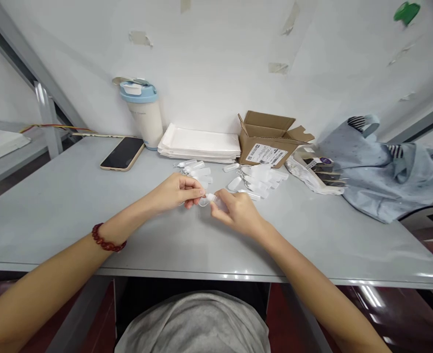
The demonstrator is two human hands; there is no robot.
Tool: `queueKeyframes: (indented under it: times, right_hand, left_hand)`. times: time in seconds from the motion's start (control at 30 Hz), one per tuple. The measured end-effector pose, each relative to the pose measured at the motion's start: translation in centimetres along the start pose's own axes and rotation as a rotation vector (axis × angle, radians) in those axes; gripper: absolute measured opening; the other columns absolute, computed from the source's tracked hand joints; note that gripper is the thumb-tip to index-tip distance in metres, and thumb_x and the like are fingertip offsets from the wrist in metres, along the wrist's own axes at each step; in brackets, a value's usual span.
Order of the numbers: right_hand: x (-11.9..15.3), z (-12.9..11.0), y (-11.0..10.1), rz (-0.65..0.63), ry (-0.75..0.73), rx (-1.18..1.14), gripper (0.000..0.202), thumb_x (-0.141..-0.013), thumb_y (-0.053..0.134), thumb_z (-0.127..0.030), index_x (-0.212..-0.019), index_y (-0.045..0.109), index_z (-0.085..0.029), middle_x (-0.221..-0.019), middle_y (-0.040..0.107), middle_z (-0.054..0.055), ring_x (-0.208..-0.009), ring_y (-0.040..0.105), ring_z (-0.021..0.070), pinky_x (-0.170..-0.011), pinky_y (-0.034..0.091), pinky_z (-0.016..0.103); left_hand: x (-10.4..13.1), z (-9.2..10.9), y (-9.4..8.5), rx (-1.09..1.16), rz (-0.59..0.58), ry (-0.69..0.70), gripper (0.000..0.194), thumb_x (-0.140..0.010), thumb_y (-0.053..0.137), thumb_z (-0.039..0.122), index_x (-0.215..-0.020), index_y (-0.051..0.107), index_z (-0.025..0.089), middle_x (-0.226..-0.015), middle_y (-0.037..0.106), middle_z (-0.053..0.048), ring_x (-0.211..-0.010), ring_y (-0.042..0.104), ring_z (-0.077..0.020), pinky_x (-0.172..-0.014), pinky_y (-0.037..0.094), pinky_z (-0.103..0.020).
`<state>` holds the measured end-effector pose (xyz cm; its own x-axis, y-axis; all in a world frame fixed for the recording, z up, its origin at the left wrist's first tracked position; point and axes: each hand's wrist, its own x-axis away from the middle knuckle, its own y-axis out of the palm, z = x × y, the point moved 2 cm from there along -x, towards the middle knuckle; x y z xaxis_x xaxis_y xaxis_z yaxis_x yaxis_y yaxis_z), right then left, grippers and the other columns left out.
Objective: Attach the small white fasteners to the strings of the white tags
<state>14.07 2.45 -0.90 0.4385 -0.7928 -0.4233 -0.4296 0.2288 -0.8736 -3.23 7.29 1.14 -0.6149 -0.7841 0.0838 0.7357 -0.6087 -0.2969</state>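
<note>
My right hand (238, 210) is closed around a small translucent white bottle (211, 197), its white tip pointing left. Close by on the left, my left hand (187, 191) pinches at a thin white cord (203, 202) that loops beside the bottle's tip. Just behind my left hand lie several small white bottles (198, 168). Another pile of white pieces with cords (262, 177) rests behind my right hand, in front of the cardboard box.
A phone (122, 153) and a tumbler with a blue lid (142, 115) stand at the back left. White envelopes (201, 142) lie beside an open cardboard box (266, 139). Light blue cloth (385, 171) and a plastic packet (317, 171) are at the right.
</note>
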Motion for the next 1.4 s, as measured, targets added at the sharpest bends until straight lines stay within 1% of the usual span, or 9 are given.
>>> queueKeyframes:
  times: [0.1, 0.3, 0.37, 0.47, 0.67, 0.83, 1.0, 1.17, 1.4]
  right_hand:
    - [-0.5, 0.3, -0.6, -0.068, 0.070, -0.012, 0.028, -0.091, 0.044, -0.038, -0.091, 0.057, -0.014, -0.054, 0.053, -0.001, -0.045, 0.044, 0.0125, -0.049, 0.028, 0.023]
    - [-1.1, 2.6, -1.7, -0.085, 0.271, 0.107, 0.040, -0.093, 0.045, -0.040, -0.121, 0.050, -0.013, -0.095, 0.064, 0.011, -0.084, 0.059, 0.0225, -0.067, 0.040, 0.029]
    - [-1.0, 3.4, -1.5, -0.109, 0.299, 0.240, 0.041, -0.093, 0.046, -0.040, -0.124, 0.051, -0.014, -0.106, 0.060, 0.015, -0.098, 0.055, 0.0276, -0.072, 0.041, 0.032]
    - [-0.8, 4.3, -0.9, -0.180, 0.320, 0.379, 0.042, -0.094, 0.043, -0.044, -0.124, 0.054, -0.018, -0.110, 0.055, 0.018, -0.102, 0.052, 0.0311, -0.078, 0.041, 0.038]
    - [-0.6, 4.5, -0.3, -0.320, 0.376, 0.390, 0.042, -0.097, 0.032, -0.045, -0.117, 0.060, -0.020, -0.108, 0.056, 0.018, -0.102, 0.053, 0.0314, -0.081, 0.039, 0.042]
    - [-0.9, 4.2, -0.6, -0.298, 0.392, 0.275, 0.035, -0.098, 0.032, -0.034, -0.108, 0.062, -0.019, -0.100, 0.059, 0.015, -0.096, 0.056, 0.0286, -0.079, 0.039, 0.040]
    - [-1.0, 4.0, -0.8, -0.085, 0.349, -0.001, 0.016, -0.091, 0.044, -0.019, -0.099, 0.058, -0.019, -0.091, 0.061, 0.008, -0.079, 0.056, 0.0200, -0.071, 0.039, 0.031]
    - [-1.0, 3.4, -1.2, 0.109, 0.298, -0.328, 0.009, -0.089, 0.047, -0.028, -0.092, 0.049, -0.020, -0.082, 0.059, 0.003, -0.066, 0.051, 0.0145, -0.055, 0.036, 0.024]
    - [-0.9, 2.4, -1.5, 0.136, 0.260, -0.396, 0.012, -0.088, 0.050, -0.030, -0.095, 0.047, -0.021, -0.084, 0.060, 0.003, -0.070, 0.056, 0.0154, -0.054, 0.036, 0.024]
  left_hand:
    - [-0.2, 0.1, -0.7, 0.034, 0.051, -0.001, 0.024, -0.077, 0.063, 0.032, -0.063, 0.061, 0.013, -0.055, 0.056, 0.001, -0.048, 0.048, -0.0080, -0.051, 0.038, -0.022]
    - [-0.7, -0.9, -3.2, 0.123, 0.378, -0.022, 0.023, -0.075, 0.066, 0.033, -0.064, 0.061, 0.014, -0.056, 0.052, 0.002, -0.049, 0.044, -0.0069, -0.051, 0.037, -0.021]
    - [-1.0, -1.5, -3.7, 0.101, 0.415, -0.052, 0.025, -0.075, 0.065, 0.033, -0.060, 0.059, 0.014, -0.054, 0.049, 0.003, -0.048, 0.042, -0.0069, -0.048, 0.035, -0.021]
    - [-1.6, -2.3, -4.0, 0.055, 0.428, -0.092, 0.028, -0.076, 0.063, 0.032, -0.055, 0.056, 0.015, -0.048, 0.046, 0.002, -0.045, 0.041, -0.0078, -0.045, 0.032, -0.021]
    - [-1.7, -2.8, -4.3, -0.151, 0.550, -0.135, 0.021, -0.075, 0.061, 0.031, -0.065, 0.063, 0.013, -0.051, 0.055, 0.001, -0.042, 0.044, -0.0093, -0.046, 0.037, -0.024]
    - [-1.4, -2.3, -4.3, -0.227, 0.540, -0.113, 0.020, -0.076, 0.059, 0.033, -0.077, 0.066, 0.014, -0.060, 0.059, 0.000, -0.046, 0.048, -0.0107, -0.050, 0.039, -0.024]
    - [-1.2, -1.5, -3.6, -0.223, 0.532, -0.057, 0.023, -0.077, 0.058, 0.032, -0.085, 0.067, 0.012, -0.056, 0.055, 0.002, -0.047, 0.048, -0.0100, -0.051, 0.040, -0.023]
    - [-0.8, -0.9, -2.9, -0.169, 0.450, 0.027, 0.026, -0.079, 0.058, 0.033, -0.093, 0.066, 0.012, -0.057, 0.056, 0.002, -0.047, 0.048, -0.0093, -0.051, 0.041, -0.022]
    - [-0.6, -0.7, -2.2, -0.092, 0.315, 0.097, 0.034, -0.081, 0.059, 0.037, -0.104, 0.064, 0.012, -0.074, 0.061, -0.003, -0.057, 0.054, -0.0107, -0.054, 0.045, -0.023]
